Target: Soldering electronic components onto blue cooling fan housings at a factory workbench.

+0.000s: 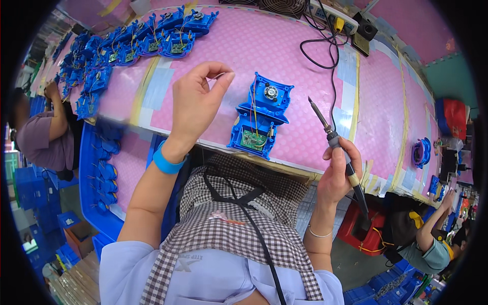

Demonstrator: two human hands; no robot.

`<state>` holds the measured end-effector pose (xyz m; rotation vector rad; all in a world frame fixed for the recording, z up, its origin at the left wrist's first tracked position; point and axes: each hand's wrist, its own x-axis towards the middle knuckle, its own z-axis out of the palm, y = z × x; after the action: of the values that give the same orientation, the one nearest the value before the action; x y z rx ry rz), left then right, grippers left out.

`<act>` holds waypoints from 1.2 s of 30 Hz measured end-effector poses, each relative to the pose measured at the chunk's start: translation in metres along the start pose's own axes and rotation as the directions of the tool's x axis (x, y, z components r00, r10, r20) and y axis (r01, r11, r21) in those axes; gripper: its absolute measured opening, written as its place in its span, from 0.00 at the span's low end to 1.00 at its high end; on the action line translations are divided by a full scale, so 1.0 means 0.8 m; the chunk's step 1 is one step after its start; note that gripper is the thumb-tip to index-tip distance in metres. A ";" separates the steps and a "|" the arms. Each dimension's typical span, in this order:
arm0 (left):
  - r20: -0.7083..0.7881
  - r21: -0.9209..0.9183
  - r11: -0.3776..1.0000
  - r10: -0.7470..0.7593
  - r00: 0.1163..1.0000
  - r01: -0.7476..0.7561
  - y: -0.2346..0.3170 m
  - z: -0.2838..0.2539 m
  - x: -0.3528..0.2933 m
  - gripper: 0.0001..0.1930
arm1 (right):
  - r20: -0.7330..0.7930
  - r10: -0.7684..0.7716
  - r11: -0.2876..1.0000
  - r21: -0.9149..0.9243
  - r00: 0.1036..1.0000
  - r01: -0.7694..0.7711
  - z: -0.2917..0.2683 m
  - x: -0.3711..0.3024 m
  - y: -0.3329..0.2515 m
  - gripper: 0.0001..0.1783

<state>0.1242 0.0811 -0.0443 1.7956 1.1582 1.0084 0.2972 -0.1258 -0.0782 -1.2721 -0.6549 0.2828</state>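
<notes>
My right hand is wrapped round the handle of a soldering iron, its dark metal tip slanting up and left over the pink bench. Raised left of centre, my left hand has thumb and forefinger pinched together; what lies between them, if anything, is too fine to make out. Between the hands, apart from both, an opened blue plastic housing lies on the bench. Its far half carries a round silver-and-black speaker-like part. A green circuit board sits in the near half, and thin coloured wires join the halves.
Several similar blue housings crowd the bench's far left. A blue bin with blue parts stands below them. At the back, a power strip feeds black cables. Co-workers sit left and right. A red container stands lower right.
</notes>
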 end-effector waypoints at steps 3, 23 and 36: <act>0.147 -0.084 0.988 0.140 0.979 -0.129 -0.014 0.011 -0.005 0.11 | 0.078 0.022 0.996 -0.089 0.997 -0.015 0.011 0.003 0.001 0.10; 0.169 0.113 0.946 0.283 0.944 -0.304 -0.015 0.043 -0.027 0.06 | 0.236 0.023 0.971 -0.238 0.971 0.034 0.021 0.004 0.009 0.11; 0.251 0.104 0.952 0.254 0.934 -0.287 -0.013 0.051 -0.022 0.08 | 0.217 0.072 0.970 -0.243 0.973 -0.018 0.036 0.004 0.015 0.10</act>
<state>0.1529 0.0609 -0.0737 2.1665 0.8673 0.8528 0.2842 -0.0977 -0.0840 -1.5009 -0.8745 0.3987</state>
